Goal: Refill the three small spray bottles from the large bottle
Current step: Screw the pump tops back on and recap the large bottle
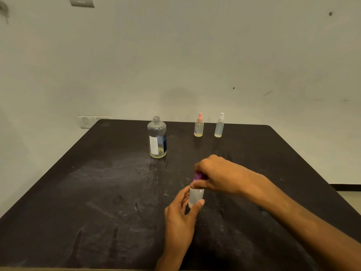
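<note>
Near the table's (82, 192) front, the left hand (180, 218) grips a small bottle (196, 197) while the right hand (216, 176) pinches its purple sprayer (198, 176); behind stand the uncapped, nearly empty large bottle (156, 137) and two capped sprayers (199, 129), apparently filled.

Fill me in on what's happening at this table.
A person is working on a small spray bottle near the front of the dark table. The left hand grips its clear body while the right hand pinches its purple spray top. Farther back, the large bottle stands uncapped with a little liquid at the bottom. A pink-topped spray bottle and a white-topped spray bottle stand upright to its right.
</note>
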